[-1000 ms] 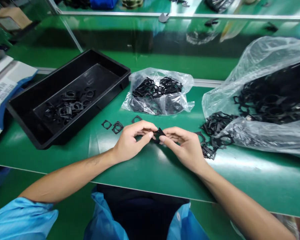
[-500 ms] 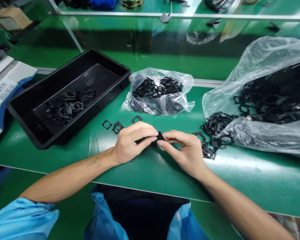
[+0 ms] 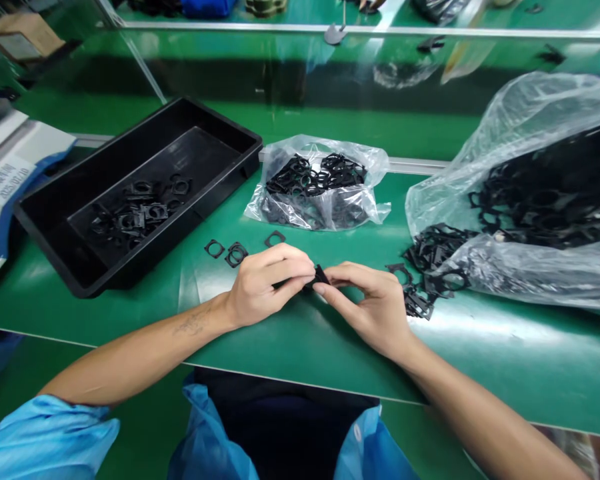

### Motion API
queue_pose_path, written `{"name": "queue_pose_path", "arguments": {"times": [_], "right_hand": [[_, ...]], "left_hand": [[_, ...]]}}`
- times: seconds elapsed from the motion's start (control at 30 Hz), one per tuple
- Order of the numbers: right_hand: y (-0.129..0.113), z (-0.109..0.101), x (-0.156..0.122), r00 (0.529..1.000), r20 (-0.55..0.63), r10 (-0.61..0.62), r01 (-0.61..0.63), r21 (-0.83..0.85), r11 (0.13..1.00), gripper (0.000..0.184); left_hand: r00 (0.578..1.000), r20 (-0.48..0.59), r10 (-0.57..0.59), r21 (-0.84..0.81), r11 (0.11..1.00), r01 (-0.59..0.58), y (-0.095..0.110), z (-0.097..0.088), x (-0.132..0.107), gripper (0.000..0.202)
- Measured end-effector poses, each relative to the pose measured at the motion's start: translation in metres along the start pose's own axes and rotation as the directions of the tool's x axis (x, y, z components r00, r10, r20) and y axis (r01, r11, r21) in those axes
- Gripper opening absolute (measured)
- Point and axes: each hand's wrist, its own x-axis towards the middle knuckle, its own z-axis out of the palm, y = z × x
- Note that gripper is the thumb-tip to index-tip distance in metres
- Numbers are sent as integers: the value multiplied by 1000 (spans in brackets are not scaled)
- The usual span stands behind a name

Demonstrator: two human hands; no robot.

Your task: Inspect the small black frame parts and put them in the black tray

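Between both hands, above the green table, is a small black plastic part (image 3: 321,274), mostly covered by fingers. My left hand (image 3: 267,283) pinches its left side with thumb and fingertips. From the right, my right hand (image 3: 373,297) grips the same part between thumb and index finger. Just beyond my left hand lie a few loose black square frames (image 3: 236,254) with round openings. A heap of black plastic parts (image 3: 417,300) lies to the right of my right hand.
A black tray (image 3: 230,163) at the left holds several black parts. A small clear bag (image 3: 325,217) of black rings stands behind the hands. The large clear bag (image 3: 510,277) at the right spills black parts. A white and blue device (image 3: 30,150) is far left.
The black part between my fingers has tilted slightly. Both hands stay in nearly the same place, and the things on the table have not moved.
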Motion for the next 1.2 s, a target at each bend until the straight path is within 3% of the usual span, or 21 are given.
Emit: {"name": "queue_pose_path", "arguments": {"times": [0.1, 0.17, 0.27, 0.33, 0.4, 0.53, 0.6, 0.73, 0.83, 0.9, 1.03, 1.1, 1.2], "right_hand": [[1, 0, 0, 1000, -4, -24, 24, -11, 1000, 10], [2, 0, 0, 999, -1, -45, 45, -28, 999, 9], [3, 0, 0, 995, 13, -95, 96, -68, 993, 8], [4, -1, 0, 992, 19, -126, 127, -91, 988, 10], [3, -1, 0, 992, 19, -124, 126, -97, 987, 10], [1, -1, -1, 1000, 14, -27, 28, -55, 998, 12], [0, 0, -1, 1000, 12, 15, -15, -31, 999, 13], [0, 0, -1, 999, 20, 35, -34, -41, 999, 15], [2, 0, -1, 999, 36, -15, 18, -84, 996, 14], [4, 0, -1, 998, 42, -55, 59, -103, 993, 11], [7, 1, -1, 997, 34, -72, 75, -96, 992, 13], [7, 1, 0, 999, 40, 1, 1, -31, 1000, 13], [5, 1, 4, 975, 94, 200, -216, 203, 955, 19]], "left_hand": [[999, 25, -36, -28, 999, 37, 0, 0, 0, 8], [985, 63, -159, -117, 979, 165, 0, 0, 0, 3], [888, 200, -414, -335, 823, 459, -4, 0, 1, 14], [830, 277, -484, -419, 717, 557, -7, 1, 1, 23], [853, 240, -462, -415, 746, 521, -7, 2, 0, 20], [983, 48, -176, -156, 971, 182, -3, 1, -2, 4], [998, 35, -57, -46, 997, 59, -1, 1, -2, 6], [997, 77, -20, 18, 1000, 19, 1, 0, -1, 5], [989, 129, -74, -2, 997, 74, 1, -1, 0, 7], [968, 151, -203, -103, 970, 219, -1, -1, 1, 3], [843, 299, -446, -392, 749, 535, -8, 0, 2, 14], [807, 342, -481, -436, 680, 589, -11, 1, 2, 16], [800, 332, -500, -439, 669, 600, -11, 3, 0, 18]]}}
